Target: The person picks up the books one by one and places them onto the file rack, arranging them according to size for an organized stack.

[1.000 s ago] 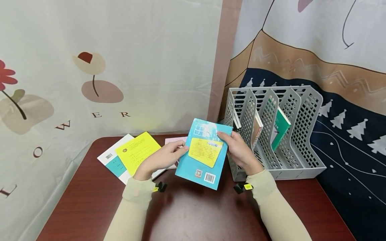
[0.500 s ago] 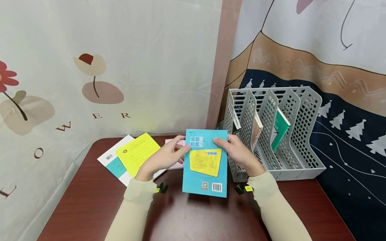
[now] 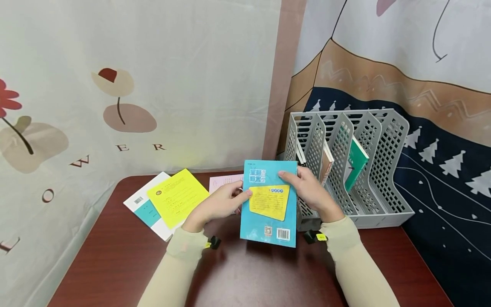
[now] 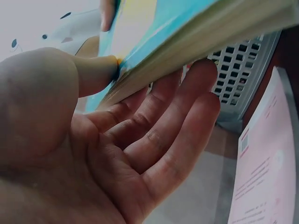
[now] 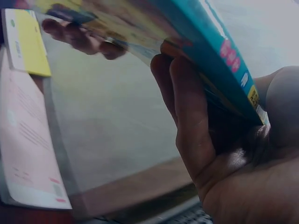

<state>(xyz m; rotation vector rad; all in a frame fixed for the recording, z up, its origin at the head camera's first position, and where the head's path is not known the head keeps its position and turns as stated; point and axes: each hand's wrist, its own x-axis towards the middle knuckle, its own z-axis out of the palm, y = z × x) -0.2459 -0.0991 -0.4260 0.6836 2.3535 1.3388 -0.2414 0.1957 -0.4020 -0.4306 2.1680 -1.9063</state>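
Observation:
A blue book (image 3: 268, 232) with a yellow panel and a barcode is held up over the table between both hands. My left hand (image 3: 218, 204) pinches its left edge, thumb on the cover and fingers behind, as the left wrist view shows beside the page edges. On the other side my right hand (image 3: 315, 192) grips the upper right edge, its thumb lying on the cover. In the right wrist view the fingers (image 5: 189, 107) support the book from behind, near the spine (image 5: 229, 56).
A grey file rack (image 3: 377, 221) stands at the right, with a green book (image 3: 357, 164) and a brownish book (image 3: 327, 164) in separate slots. At left, a yellow book (image 3: 178, 196) overlaps a white and teal book (image 3: 142, 207). A pink book (image 3: 220, 180) lies behind my left hand.
From a tilted position the blue book has turned upright, dropped a little, then shifted slightly right. Both hands moved along with it and kept their hold.

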